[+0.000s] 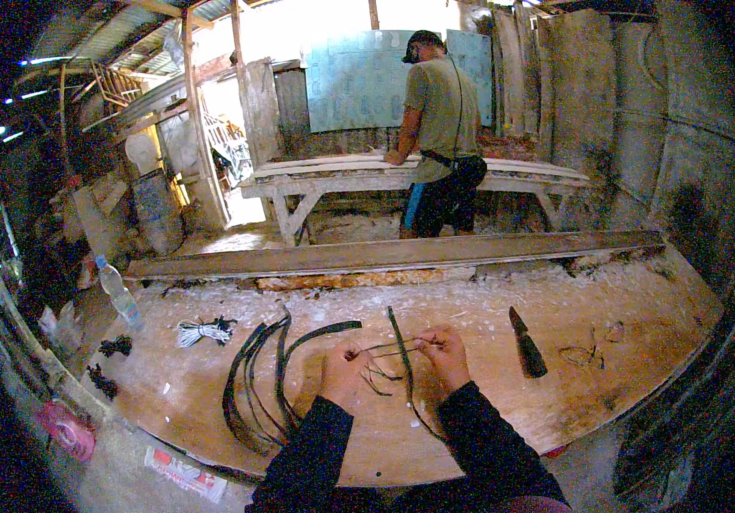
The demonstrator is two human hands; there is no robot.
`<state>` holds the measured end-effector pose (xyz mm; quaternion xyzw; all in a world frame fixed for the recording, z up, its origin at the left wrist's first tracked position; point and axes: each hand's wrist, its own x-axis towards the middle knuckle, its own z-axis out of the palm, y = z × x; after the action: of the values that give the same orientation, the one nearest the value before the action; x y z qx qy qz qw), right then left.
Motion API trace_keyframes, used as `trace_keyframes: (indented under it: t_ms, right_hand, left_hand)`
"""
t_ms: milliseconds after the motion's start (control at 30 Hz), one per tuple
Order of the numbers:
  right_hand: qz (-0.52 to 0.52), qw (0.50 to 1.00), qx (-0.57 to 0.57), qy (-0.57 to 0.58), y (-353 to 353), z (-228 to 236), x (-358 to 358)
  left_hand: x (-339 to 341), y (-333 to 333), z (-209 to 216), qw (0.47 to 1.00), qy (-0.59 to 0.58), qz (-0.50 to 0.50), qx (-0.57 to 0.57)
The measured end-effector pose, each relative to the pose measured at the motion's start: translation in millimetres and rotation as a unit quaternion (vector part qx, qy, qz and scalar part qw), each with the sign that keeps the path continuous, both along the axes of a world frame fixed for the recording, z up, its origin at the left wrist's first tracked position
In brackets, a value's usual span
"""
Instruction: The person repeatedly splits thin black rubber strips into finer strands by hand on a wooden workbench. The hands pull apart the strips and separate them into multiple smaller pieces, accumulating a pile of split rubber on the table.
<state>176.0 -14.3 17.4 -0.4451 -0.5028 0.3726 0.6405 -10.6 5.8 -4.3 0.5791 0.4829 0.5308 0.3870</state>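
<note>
A thin cord (395, 346) runs taut between my two hands, with loose thin ends hanging below it. Its near end sits in the closed fingers of my left hand (344, 369); the fingertips of my right hand (446, 357) pinch the other end. One long dark strip (403, 363) lies beneath the cord, beside my right hand. Several curved black strips (280, 368) spread over the wood just left of my left hand. To the right of my right hand rests a dark, tapered, knife-like tool (527, 346).
The wooden table (487, 445) carries a bundle of white cord (203, 332), small dark bundles (115, 346) and thin loose loops (585, 352). A plastic bottle (117, 291) stands at the left edge. A long board (401, 254) borders the far side; beyond, a person (442, 111) stands at another bench (333, 175).
</note>
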Motion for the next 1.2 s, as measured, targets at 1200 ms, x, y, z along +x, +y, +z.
trace_keyframes:
  t_ms: [1200]
  right_hand:
    - [0.233,0.961,-0.065,0.132,-10.0,9.0,3.7]
  left_hand:
    - [7.0,-10.5,14.5,0.979,0.016,-0.205,-0.017]
